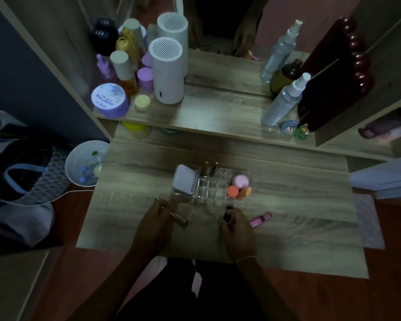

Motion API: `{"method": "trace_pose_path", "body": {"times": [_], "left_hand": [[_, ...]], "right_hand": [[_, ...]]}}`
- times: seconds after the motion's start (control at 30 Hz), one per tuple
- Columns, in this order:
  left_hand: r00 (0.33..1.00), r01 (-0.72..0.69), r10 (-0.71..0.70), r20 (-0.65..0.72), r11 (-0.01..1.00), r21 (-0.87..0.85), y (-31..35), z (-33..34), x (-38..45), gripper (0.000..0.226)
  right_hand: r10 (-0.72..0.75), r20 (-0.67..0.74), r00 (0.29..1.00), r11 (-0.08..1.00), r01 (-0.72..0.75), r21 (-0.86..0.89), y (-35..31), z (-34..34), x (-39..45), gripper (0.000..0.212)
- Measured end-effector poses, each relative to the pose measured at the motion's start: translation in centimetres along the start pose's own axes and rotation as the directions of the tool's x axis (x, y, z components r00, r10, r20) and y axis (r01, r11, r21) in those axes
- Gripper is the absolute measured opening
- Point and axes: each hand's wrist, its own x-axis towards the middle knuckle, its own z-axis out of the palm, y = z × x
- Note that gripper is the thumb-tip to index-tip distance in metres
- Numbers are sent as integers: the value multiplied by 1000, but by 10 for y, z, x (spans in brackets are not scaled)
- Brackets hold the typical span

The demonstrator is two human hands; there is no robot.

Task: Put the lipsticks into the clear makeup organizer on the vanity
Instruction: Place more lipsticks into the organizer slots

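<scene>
The organizer sat near the middle of the tabletop, just beyond both hands. Its left bay held a white tube; two brown-capped lipsticks stood upright in slots at its back; its right bay held a pink puff and orange sponges. The small slots between looked empty.

The left hand was curled around a rose-gold lipstick, one end poking out past the fingers toward the right and lying low over the tabletop; a second thin metallic tip showed above the knuckles, though whether it was a separate lipstick I could not tell. The right hand was closed on a dark lipstick, held close to the organizer's front edge; the light was too dim to make out its shape well. A pink lipstick lay flat on the tabletop just right of the right hand, apart from the organizer.

On the shelf behind stood a white cylinder, a purple jar and spray bottles, with a mirror above. A white bin sat on the floor to the left.
</scene>
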Motion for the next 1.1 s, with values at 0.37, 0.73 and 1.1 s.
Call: {"method": "trace_pose_path", "body": {"times": [0.37, 0.73, 1.1], "left_hand": [[986, -137, 128, 106, 987, 84, 0, -12, 7, 34], [941, -326, 288, 178, 914, 242, 5, -13, 23, 24], [993, -109, 96, -63, 966, -235, 52, -10, 38, 15]], "right_hand": [[25, -14, 1000, 999, -25, -34, 2, 2, -1, 25], [12, 123, 992, 991, 5, -135, -5, 6, 7, 44], [-18, 101, 995, 986, 34, -161, -11, -2, 14, 28]]}}
